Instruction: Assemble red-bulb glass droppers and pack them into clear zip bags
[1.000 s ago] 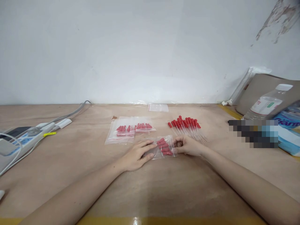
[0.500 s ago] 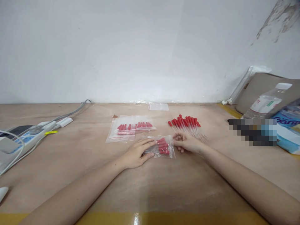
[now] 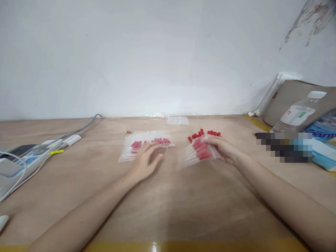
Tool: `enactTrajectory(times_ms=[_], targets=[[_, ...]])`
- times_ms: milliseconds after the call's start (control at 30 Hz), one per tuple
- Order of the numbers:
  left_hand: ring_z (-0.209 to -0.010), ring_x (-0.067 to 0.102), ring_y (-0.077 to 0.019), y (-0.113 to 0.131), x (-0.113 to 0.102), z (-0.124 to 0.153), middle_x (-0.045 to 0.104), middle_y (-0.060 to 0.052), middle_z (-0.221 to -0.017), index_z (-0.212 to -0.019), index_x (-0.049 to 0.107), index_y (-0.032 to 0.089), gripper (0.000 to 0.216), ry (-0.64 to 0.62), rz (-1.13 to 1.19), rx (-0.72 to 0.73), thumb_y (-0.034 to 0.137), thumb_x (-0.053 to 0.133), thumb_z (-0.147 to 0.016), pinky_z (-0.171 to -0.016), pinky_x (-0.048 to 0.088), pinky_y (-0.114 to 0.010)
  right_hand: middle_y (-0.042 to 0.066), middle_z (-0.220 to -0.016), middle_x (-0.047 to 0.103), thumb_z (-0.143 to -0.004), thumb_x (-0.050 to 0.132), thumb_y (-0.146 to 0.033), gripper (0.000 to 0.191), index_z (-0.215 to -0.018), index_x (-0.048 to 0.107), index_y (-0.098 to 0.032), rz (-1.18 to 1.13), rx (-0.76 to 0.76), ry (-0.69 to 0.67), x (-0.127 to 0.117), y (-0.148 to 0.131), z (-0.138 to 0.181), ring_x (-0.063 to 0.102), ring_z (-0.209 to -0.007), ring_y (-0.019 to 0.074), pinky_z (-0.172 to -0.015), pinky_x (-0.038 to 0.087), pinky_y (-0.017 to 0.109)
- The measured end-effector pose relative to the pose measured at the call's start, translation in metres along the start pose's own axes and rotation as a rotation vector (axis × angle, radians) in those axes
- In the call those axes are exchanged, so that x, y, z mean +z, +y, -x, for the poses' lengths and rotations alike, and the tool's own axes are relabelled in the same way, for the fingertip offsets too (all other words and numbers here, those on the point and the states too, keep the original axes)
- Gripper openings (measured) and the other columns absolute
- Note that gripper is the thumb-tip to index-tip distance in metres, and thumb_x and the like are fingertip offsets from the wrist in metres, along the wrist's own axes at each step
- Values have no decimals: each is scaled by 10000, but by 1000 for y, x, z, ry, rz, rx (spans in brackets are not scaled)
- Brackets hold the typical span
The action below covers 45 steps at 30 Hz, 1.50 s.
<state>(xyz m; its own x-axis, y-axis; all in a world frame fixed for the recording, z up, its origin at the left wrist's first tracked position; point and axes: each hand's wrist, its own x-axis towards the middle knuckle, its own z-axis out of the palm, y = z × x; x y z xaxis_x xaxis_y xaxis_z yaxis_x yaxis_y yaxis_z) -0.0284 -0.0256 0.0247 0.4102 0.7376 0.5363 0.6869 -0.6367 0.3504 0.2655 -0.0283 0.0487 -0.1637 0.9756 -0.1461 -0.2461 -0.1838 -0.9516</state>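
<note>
My right hand point(image 3: 223, 147) pinches one edge of a clear zip bag point(image 3: 193, 155) and holds it up, tilted, above the table. Inside the bag lie several droppers with red rubber bulbs and pale stems. Behind it, partly covered, is a loose pile of red-bulbed droppers point(image 3: 214, 133). My left hand point(image 3: 147, 161) holds nothing, its fingers apart. It hovers at the near side of several filled zip bags point(image 3: 127, 150), which overlap flat on the table and show red bulbs through the plastic. Its fingers hide part of them.
An empty-looking clear bag point(image 3: 177, 120) lies by the wall. On the left are a power strip point(image 3: 31, 159) and grey cable point(image 3: 78, 128). At the right stand a plastic bottle point(image 3: 296, 113) and a blue packet point(image 3: 325, 147), beside a blurred-out patch. Yellow tape runs along the table's front edge point(image 3: 126, 246).
My right hand has lifted the zip bag off the table, to the right and up, in front of the dropper pile. My left hand has let go of it and moved left.
</note>
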Motion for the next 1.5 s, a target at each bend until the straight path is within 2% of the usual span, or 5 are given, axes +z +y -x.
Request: enactTrajectory(times_ms=[567, 767, 933, 1267, 1500], targets=[[-613, 599, -185, -124, -39, -10, 651, -78, -831, -922, 580, 131, 342, -29, -206, -844, 384, 609, -694, -513, 389, -256, 75, -642, 615, -796, 554, -211, 96, -782, 498, -134, -4, 266, 113, 65, 35, -56, 640, -614, 155, -568, 550, 274], [-625, 592, -180, -118, -38, -13, 642, -25, -726, -789, 589, 189, 162, -103, -222, -877, 334, 531, -744, -519, 370, -244, 43, -590, 613, -716, 615, -406, 273, -655, 550, -148, 646, 147, -84, 25, 16, -20, 506, -401, 87, -384, 415, 210], [-739, 605, -216, -113, -38, -15, 634, -50, -802, -828, 519, 193, 160, 80, -311, -816, 334, 446, -809, -574, 405, -264, 13, -599, 603, -734, 545, -355, 212, -611, 580, -185, 1194, -353, 338, 6, 2, -16, 544, -574, 135, -501, 361, 230], [-645, 614, -108, -27, -52, -32, 607, -51, -1007, -1287, 194, 230, 473, 523, 161, -349, 184, 386, -857, -651, 497, -255, 149, -930, 596, -836, 402, -332, 304, -810, 631, -134, 1703, -198, 384, 29, 23, -28, 597, -797, 257, -606, 396, 313], [-808, 642, -160, 27, 12, -3, 608, -90, -1051, -1061, 538, 168, 304, -81, 656, -615, 230, 314, -865, -743, 514, -313, 174, -910, 604, -861, 350, -286, 299, -906, 579, -100, 1672, -190, 522, 26, 23, -25, 595, -790, 264, -632, 402, 326]])
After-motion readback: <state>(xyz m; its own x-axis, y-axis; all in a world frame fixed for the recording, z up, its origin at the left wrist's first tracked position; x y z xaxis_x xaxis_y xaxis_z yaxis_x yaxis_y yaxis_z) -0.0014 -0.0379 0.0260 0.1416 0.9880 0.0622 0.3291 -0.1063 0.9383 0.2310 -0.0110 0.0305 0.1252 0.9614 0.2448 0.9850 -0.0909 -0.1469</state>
